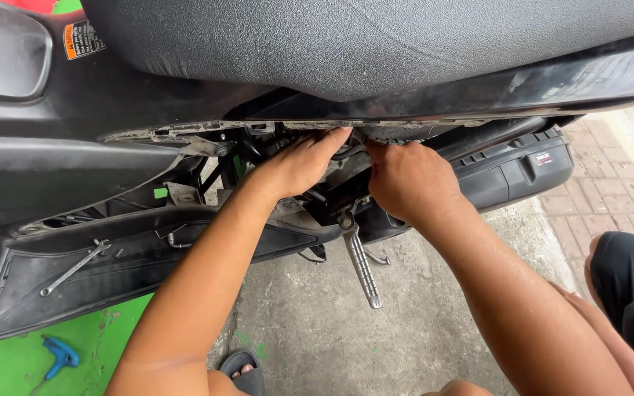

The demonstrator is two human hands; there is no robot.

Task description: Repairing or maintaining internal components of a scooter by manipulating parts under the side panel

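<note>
- Your left hand [299,165] reaches under the scooter seat [376,44] into the exposed engine bay [332,180], fingers stretched flat, tips hidden; whether they hold anything, you cannot tell.
- Your right hand [409,180], at 3 o'clock of the left, curls loosely there (grip hidden).
- A side stand [361,264] hangs at 6 o'clock.
- A wrench [75,268] lies on the footboard [141,268].

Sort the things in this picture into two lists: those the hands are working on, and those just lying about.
In hand:
left hand and right hand, both reaching into the opened engine bay under the black scooter seat

Lying about:
silver spanner on the black footboard
blue T-shaped tool on the green floor
folded-out metal kickstart lever
</note>
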